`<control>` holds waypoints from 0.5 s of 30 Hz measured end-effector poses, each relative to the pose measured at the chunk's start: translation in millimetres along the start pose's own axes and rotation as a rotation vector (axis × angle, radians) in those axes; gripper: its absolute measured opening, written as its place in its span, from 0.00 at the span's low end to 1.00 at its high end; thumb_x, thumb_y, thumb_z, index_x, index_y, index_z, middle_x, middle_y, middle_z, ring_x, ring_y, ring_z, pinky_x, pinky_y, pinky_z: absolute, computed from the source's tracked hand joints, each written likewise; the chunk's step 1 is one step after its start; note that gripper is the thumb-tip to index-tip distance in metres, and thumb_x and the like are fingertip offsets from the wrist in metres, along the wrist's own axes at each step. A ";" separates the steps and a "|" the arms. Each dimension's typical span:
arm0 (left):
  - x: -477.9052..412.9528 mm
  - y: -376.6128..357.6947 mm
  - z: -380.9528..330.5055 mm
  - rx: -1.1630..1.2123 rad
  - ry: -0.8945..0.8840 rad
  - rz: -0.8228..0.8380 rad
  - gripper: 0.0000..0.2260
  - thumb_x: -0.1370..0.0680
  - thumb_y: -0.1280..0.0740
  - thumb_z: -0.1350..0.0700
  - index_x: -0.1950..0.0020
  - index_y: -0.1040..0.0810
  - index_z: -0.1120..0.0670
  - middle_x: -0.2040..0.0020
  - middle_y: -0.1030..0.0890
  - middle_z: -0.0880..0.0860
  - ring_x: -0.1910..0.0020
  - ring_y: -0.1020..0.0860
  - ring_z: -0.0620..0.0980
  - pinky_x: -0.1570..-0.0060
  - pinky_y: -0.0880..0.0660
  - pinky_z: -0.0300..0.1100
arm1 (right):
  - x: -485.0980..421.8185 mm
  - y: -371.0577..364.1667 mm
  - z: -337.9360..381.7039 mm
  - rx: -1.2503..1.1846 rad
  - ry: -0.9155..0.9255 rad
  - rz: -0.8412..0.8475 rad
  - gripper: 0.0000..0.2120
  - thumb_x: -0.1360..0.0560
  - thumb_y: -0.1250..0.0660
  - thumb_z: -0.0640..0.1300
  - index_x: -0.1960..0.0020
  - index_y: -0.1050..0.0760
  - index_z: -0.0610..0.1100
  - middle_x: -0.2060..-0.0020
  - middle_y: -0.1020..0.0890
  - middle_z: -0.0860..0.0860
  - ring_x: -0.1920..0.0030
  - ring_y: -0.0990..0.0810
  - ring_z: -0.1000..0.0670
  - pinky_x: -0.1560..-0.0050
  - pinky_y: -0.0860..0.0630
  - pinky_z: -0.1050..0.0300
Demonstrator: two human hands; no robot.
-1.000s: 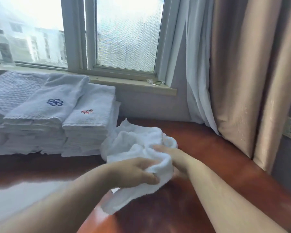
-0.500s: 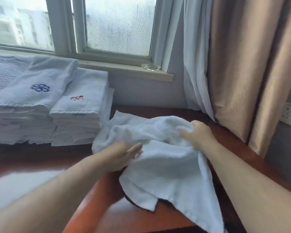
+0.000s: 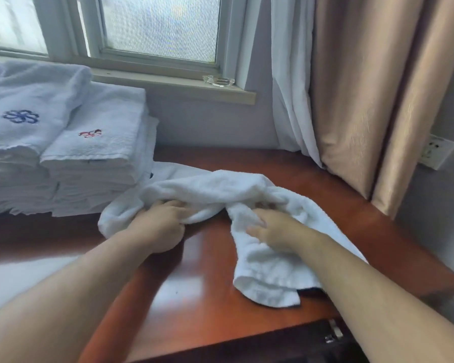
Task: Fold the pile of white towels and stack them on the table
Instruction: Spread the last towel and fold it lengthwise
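Curled fingers of the left hand (image 3: 159,226) grip a bunched edge of the white towel (image 3: 220,189), which lies crumpled on the wooden table (image 3: 194,271) just right of the stacks of folded towels (image 3: 95,153) below the window (image 3: 157,24). Further right, the right hand (image 3: 275,230) rests on the same towel with its thumb out; its fingertips sink into a fold, apparently pinching it. Beyond it hang the curtains (image 3: 364,100).

The step looks like opening the towel out flat. To do it well, the person should find two neighbouring corners, draw the hands apart until that edge is taut, and lay the cloth smooth on the bare wood, clear of the stacks, before making any fold.
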State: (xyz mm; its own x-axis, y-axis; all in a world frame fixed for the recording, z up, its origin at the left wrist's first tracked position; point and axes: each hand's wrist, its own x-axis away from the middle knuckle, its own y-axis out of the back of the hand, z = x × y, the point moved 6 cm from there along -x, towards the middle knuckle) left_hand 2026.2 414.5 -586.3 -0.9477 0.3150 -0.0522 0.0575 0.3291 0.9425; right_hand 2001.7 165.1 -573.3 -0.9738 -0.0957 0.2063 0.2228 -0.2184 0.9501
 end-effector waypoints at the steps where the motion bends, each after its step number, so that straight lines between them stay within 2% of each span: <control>1: 2.8 7.4 2.3 0.041 -0.026 -0.024 0.20 0.25 0.39 0.58 0.37 0.19 0.42 0.30 0.24 0.44 0.26 0.32 0.51 0.28 0.33 0.51 | -2.4 11.6 -13.5 0.032 -0.023 -0.017 0.20 0.18 0.38 0.53 0.28 0.28 0.48 0.29 0.28 0.47 0.27 0.32 0.42 0.29 0.35 0.46; 2: 5.2 15.0 4.5 0.055 -0.022 -0.034 0.17 0.27 0.39 0.58 0.45 0.16 0.46 0.38 0.18 0.45 0.32 0.25 0.51 0.34 0.29 0.49 | -5.3 26.0 -26.4 0.100 -0.089 -0.058 0.16 0.18 0.38 0.49 0.32 0.25 0.48 0.32 0.26 0.46 0.30 0.30 0.41 0.31 0.33 0.44; 3: 8.4 23.5 4.5 0.064 -0.008 -0.039 0.15 0.30 0.39 0.53 0.51 0.15 0.49 0.46 0.15 0.45 0.39 0.21 0.51 0.40 0.25 0.47 | -7.3 39.0 -37.8 0.200 -0.178 -0.112 0.14 0.19 0.37 0.46 0.34 0.23 0.49 0.34 0.25 0.45 0.32 0.29 0.40 0.33 0.32 0.42; 5: 13.8 41.2 2.2 0.167 0.021 -0.057 0.22 0.40 0.42 0.38 0.57 0.16 0.47 0.60 0.17 0.42 0.56 0.19 0.44 0.55 0.25 0.40 | -7.1 57.2 -44.1 0.280 -0.290 -0.238 0.13 0.20 0.37 0.44 0.38 0.22 0.50 0.37 0.22 0.47 0.35 0.27 0.42 0.35 0.30 0.46; 6: 15.9 47.2 3.0 0.242 0.041 -0.059 0.24 0.44 0.42 0.35 0.59 0.16 0.45 0.66 0.19 0.41 0.65 0.22 0.40 0.64 0.28 0.37 | -7.4 58.7 -37.9 0.188 -0.250 -0.296 0.12 0.21 0.38 0.43 0.41 0.21 0.52 0.38 0.21 0.48 0.37 0.25 0.44 0.38 0.27 0.49; 8: 16.7 49.1 6.6 0.338 0.105 -0.006 0.21 0.41 0.40 0.37 0.61 0.17 0.49 0.74 0.24 0.42 0.76 0.27 0.40 0.76 0.32 0.36 | -5.5 47.2 -10.0 -0.119 -0.014 -0.316 0.12 0.22 0.39 0.42 0.46 0.20 0.55 0.41 0.18 0.51 0.40 0.22 0.47 0.41 0.26 0.53; 9: 16.6 46.7 7.6 0.325 0.118 0.027 0.20 0.37 0.40 0.40 0.60 0.18 0.52 0.74 0.24 0.44 0.77 0.27 0.41 0.76 0.31 0.38 | -2.9 34.3 5.0 -0.212 0.078 -0.256 0.12 0.21 0.39 0.46 0.43 0.20 0.55 0.40 0.18 0.52 0.39 0.22 0.48 0.40 0.27 0.54; 10: 15.8 42.4 8.6 0.279 0.116 0.054 0.20 0.31 0.41 0.41 0.59 0.19 0.55 0.71 0.23 0.45 0.73 0.24 0.42 0.71 0.28 0.39 | -1.0 21.5 16.1 -0.215 0.128 -0.208 0.14 0.21 0.39 0.52 0.38 0.22 0.54 0.38 0.20 0.53 0.36 0.24 0.49 0.37 0.28 0.52; 12: 17.7 32.5 9.7 0.199 0.120 0.077 0.24 0.22 0.43 0.37 0.63 0.20 0.53 0.65 0.20 0.45 0.62 0.21 0.44 0.59 0.27 0.42 | -1.0 7.8 24.9 -0.054 0.126 -0.249 0.20 0.21 0.41 0.60 0.33 0.27 0.55 0.36 0.23 0.53 0.34 0.27 0.49 0.34 0.31 0.46; 14: 22.2 28.8 6.5 0.170 0.097 0.086 0.27 0.20 0.45 0.34 0.65 0.18 0.49 0.62 0.18 0.44 0.58 0.21 0.43 0.54 0.27 0.43 | -4.9 9.8 20.9 0.061 0.113 -0.314 0.15 0.21 0.39 0.56 0.35 0.29 0.55 0.38 0.25 0.52 0.36 0.28 0.47 0.36 0.32 0.45; 15: 26.0 26.6 0.9 0.187 0.050 0.130 0.24 0.22 0.44 0.33 0.64 0.17 0.45 0.60 0.17 0.43 0.56 0.20 0.42 0.50 0.27 0.44 | -6.8 13.0 16.5 0.070 0.111 -0.286 0.12 0.22 0.37 0.51 0.39 0.28 0.55 0.40 0.25 0.52 0.38 0.27 0.46 0.38 0.30 0.47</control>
State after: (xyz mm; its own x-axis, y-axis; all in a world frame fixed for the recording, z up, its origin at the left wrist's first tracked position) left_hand 2003.4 432.2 -562.9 -0.9427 0.3222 0.0861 0.2325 0.4496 0.8624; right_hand 2010.4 178.9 -558.5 -0.9847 -0.1460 -0.0949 -0.0671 -0.1846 0.9805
